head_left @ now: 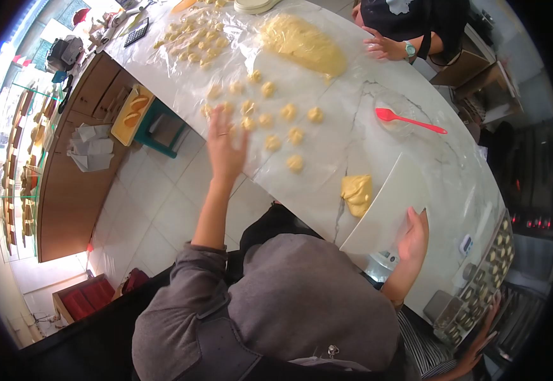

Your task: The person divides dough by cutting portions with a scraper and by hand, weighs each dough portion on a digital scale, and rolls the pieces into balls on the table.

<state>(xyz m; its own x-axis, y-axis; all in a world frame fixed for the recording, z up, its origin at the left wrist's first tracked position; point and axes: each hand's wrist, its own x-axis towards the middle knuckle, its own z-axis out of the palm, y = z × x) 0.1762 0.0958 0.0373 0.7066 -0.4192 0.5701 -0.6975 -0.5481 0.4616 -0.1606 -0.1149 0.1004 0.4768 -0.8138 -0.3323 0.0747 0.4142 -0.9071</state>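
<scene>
My left hand (227, 149) reaches over the near edge of the table, fingers stretched out among small yellow dough balls (265, 119). Its fingertips are at one of the balls; whether they touch it, I cannot tell. In my right hand (413, 238) is a flat white dough scraper (385, 206), thumb on top. The scraper's long straight edge lies beside a lump of yellow dough (357, 194). Below the scraper, close to my body, a digital scale (385, 258) is partly hidden.
A large dough mass (302, 44) and many pieces (194, 38) lie under plastic film. A red spatula (409, 119) rests to the right. Across the table is a person's hand (385, 47); another person's hand (484, 330) is by a filled tray (479, 295). A teal stool (156, 130) stands left.
</scene>
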